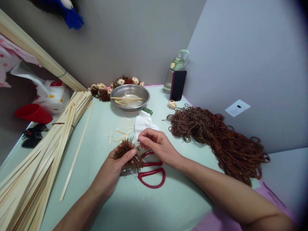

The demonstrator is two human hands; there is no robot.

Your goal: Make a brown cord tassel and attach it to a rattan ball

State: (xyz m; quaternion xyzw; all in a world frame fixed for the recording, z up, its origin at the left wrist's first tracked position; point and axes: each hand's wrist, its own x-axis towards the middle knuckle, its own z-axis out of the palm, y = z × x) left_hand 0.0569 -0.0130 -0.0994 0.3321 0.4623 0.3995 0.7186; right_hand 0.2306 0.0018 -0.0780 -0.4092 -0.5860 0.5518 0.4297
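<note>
My left hand [117, 165] is closed around a brown yarn tassel [124, 150], its frayed strands fanning out above the thumb. Close beside it, my right hand [158, 146] pinches with thumb and forefinger at what looks like a thin strand by the tassel's edge; the exact piece is too small to make out. Beneath both hands lie scissors [152, 186] with red handles, their blades mostly covered by the left hand and tassel. A crumpled white tissue [144, 122] rests just beyond the right hand. Short bamboo scraps [124, 135] are scattered next to it.
A metal bowl [130, 107] holding bamboo strips stands at the back. Brown yarn [216, 134] is heaped on the right. A phone [178, 86] leans on a green bottle [168, 80], near a small woven ball [172, 104]. Long bamboo strips [48, 150] fill the left side.
</note>
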